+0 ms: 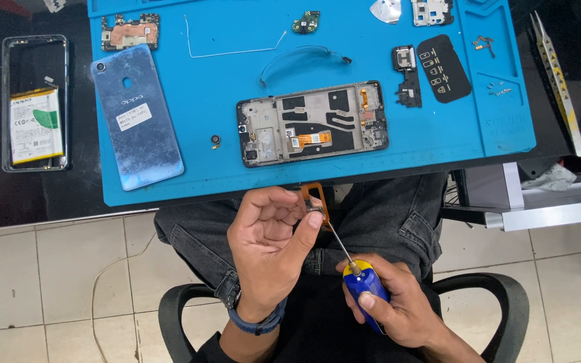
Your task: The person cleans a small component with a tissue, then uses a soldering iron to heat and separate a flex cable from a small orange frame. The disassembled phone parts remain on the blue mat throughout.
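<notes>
Left hand [270, 235] pinches a small part [315, 210]; right hand [388, 302], below-right, grips the screwdriver [351, 265], shaft slanting up-left to it.

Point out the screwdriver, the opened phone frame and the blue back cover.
screwdriver [366, 286], head view, blue handle.
opened phone frame [312, 123], head view, inner plate.
blue back cover [137, 117], head view, middle of panel.
</notes>
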